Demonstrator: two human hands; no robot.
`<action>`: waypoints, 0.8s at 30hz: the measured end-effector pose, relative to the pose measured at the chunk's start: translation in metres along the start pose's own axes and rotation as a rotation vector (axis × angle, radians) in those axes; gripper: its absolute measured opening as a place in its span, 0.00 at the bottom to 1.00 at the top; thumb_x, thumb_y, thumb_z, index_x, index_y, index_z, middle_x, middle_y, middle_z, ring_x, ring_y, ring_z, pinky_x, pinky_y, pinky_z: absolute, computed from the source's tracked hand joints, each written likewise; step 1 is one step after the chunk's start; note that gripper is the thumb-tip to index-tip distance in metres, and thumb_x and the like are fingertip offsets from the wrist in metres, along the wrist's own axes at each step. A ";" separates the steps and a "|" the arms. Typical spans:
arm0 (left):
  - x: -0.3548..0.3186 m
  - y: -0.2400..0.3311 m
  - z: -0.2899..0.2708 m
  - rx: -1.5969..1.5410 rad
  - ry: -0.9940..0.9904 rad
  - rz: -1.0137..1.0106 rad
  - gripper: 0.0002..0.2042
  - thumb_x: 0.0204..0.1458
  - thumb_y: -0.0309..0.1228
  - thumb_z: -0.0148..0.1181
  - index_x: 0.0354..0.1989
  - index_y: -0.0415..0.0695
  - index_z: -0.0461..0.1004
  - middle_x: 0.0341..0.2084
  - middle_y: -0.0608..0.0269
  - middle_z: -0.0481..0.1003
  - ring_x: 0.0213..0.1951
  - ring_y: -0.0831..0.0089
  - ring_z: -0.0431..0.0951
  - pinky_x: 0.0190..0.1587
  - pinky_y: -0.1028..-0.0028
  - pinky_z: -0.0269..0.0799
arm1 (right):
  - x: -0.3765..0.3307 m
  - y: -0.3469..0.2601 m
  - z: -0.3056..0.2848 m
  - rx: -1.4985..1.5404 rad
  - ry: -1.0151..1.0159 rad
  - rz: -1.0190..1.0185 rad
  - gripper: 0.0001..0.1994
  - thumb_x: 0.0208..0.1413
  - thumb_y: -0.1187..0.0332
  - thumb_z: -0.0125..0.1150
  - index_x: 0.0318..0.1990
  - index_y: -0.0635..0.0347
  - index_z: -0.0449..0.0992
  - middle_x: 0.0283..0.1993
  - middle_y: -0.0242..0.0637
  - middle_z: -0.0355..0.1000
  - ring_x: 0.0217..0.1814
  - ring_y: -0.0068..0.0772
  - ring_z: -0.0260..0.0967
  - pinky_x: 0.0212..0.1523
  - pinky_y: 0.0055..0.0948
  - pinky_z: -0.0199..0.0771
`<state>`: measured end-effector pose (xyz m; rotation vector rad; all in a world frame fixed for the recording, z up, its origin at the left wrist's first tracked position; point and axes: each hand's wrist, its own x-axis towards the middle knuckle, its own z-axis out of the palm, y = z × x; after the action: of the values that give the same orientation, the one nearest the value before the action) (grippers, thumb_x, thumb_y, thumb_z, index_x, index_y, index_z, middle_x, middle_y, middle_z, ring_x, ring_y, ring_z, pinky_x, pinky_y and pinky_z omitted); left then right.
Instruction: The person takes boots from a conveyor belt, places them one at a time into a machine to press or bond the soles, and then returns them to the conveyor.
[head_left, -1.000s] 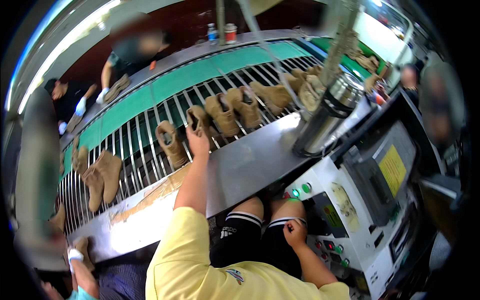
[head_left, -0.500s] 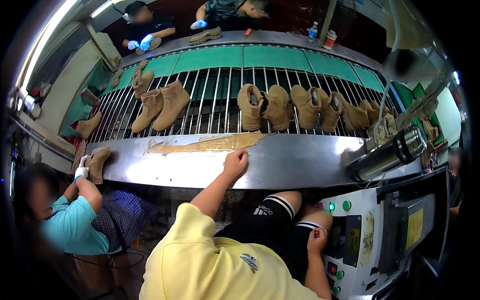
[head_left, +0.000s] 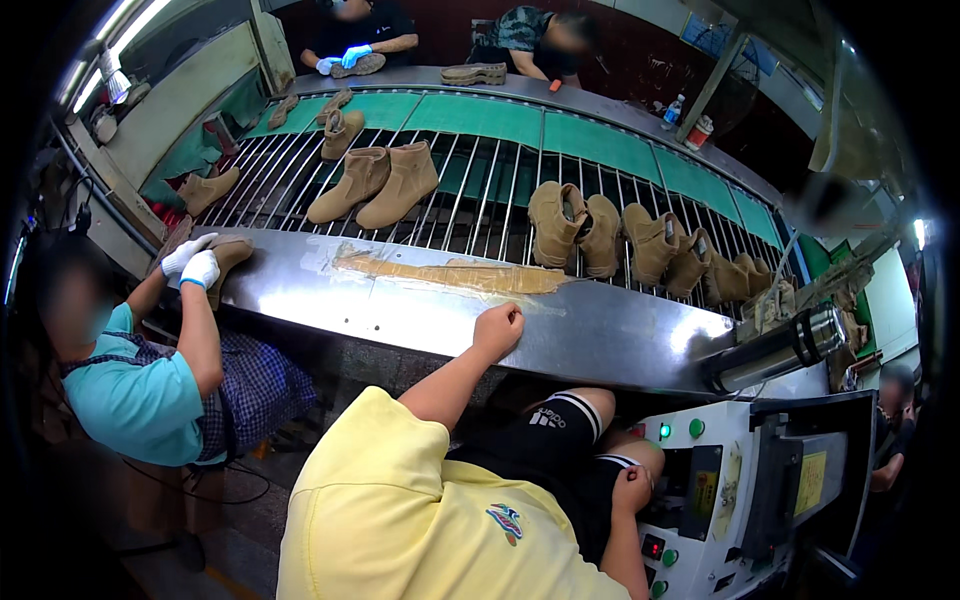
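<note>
My left hand (head_left: pixel 499 330) is closed in a loose fist and rests on the metal worktop (head_left: pixel 600 335), just in front of a strip of brown tape (head_left: pixel 460 275). Nothing shows in its fingers. My right hand (head_left: pixel 631 488) is curled closed beside my right knee, close to a white machine (head_left: pixel 685 480) with green buttons and small red displays; I see nothing held in it. Beyond the worktop, tan ankle boots (head_left: pixel 400 185) stand on a rack of metal rods (head_left: pixel 485 190). More tan boots (head_left: pixel 650 242) stand in a row further right.
At the left, a co-worker in a turquoise shirt (head_left: pixel 140 395) holds a tan boot (head_left: pixel 229 262) with white gloves. Two people work at the far bench (head_left: pixel 420 78) with shoe soles. A steel thermos (head_left: pixel 775 350) lies tilted at the worktop's right end. A bottle (head_left: pixel 673 108) stands far right.
The view has turned, shifting the scene. The left co-worker's boot is now tilted, with both gloved hands on it. A far worker bends lower. My hands stay closed in about the same places.
</note>
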<state>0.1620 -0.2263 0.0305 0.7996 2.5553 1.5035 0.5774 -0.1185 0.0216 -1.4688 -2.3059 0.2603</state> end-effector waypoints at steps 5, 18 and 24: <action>-0.001 -0.001 0.003 0.040 0.007 0.028 0.08 0.48 0.34 0.53 0.28 0.43 0.76 0.25 0.51 0.76 0.31 0.52 0.76 0.35 0.60 0.71 | -0.009 0.019 0.004 0.037 0.059 0.025 0.05 0.44 0.70 0.58 0.22 0.58 0.70 0.24 0.39 0.67 0.27 0.44 0.67 0.31 0.41 0.67; -0.004 -0.001 0.009 0.207 0.025 0.069 0.09 0.47 0.35 0.52 0.25 0.43 0.75 0.24 0.50 0.76 0.30 0.51 0.76 0.35 0.58 0.71 | -0.023 0.040 0.001 0.226 0.133 0.177 0.04 0.43 0.71 0.59 0.21 0.58 0.72 0.23 0.38 0.69 0.28 0.43 0.67 0.32 0.38 0.68; -0.006 -0.005 0.011 0.249 0.007 0.109 0.09 0.47 0.35 0.51 0.26 0.42 0.75 0.24 0.50 0.76 0.31 0.51 0.76 0.35 0.59 0.70 | -0.026 0.048 0.006 0.292 0.171 0.154 0.04 0.44 0.72 0.59 0.22 0.60 0.72 0.22 0.40 0.70 0.26 0.42 0.69 0.30 0.36 0.69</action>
<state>0.1686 -0.2222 0.0200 0.9770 2.7830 1.2285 0.6239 -0.1206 -0.0071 -1.4572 -1.9308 0.4737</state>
